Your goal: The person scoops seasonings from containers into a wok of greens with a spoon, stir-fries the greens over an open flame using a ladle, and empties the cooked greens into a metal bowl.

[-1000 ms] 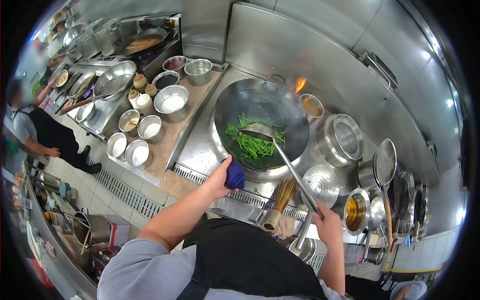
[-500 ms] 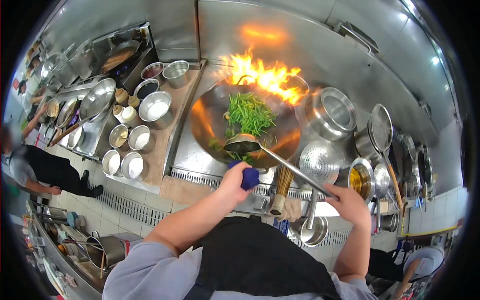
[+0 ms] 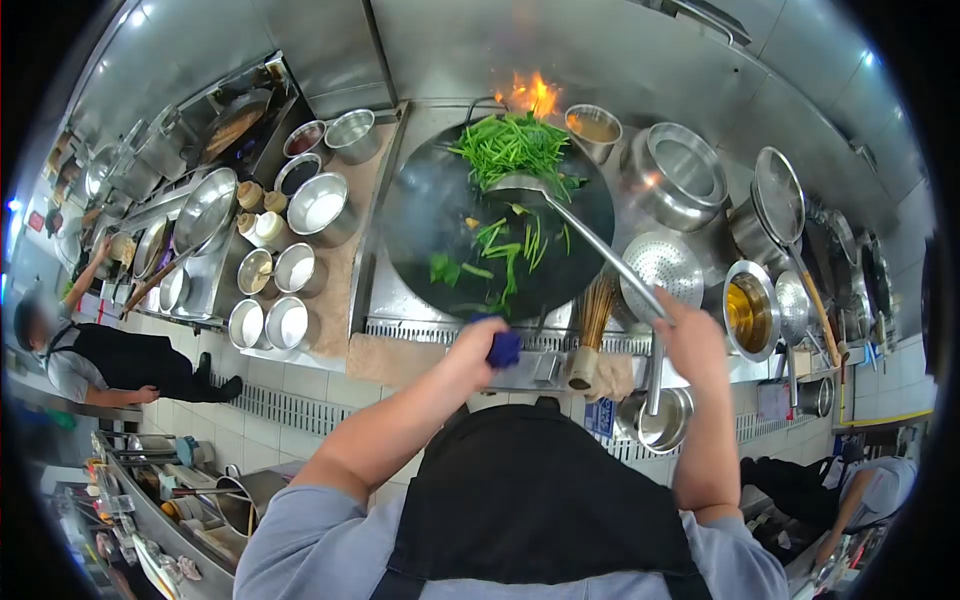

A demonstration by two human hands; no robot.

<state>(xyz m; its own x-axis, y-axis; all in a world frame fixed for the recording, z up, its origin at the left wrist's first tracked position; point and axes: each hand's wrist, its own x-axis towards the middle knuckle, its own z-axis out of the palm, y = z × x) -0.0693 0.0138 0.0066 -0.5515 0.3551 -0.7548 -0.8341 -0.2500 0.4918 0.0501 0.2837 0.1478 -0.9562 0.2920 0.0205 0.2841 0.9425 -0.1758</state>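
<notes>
Wok (image 3: 440, 250) at frame center, near rim gripped through blue cloth (image 3: 505, 349) by left hand (image 3: 478, 350). Ladle (image 3: 590, 232) handle grasped by right hand (image 3: 692, 338); ladle bowl pressed against greens (image 3: 512, 148) heaped at wok's far side. Flames (image 3: 532, 95) seen behind, upper center.

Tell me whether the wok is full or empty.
Partly filled: green vegetables are heaped at the far side of the wok, just beyond the ladle, with loose pieces scattered nearer.

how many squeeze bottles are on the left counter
4, bunched together: back left bottle, back right bottle, front left bottle, front right bottle; others may be hidden
</notes>
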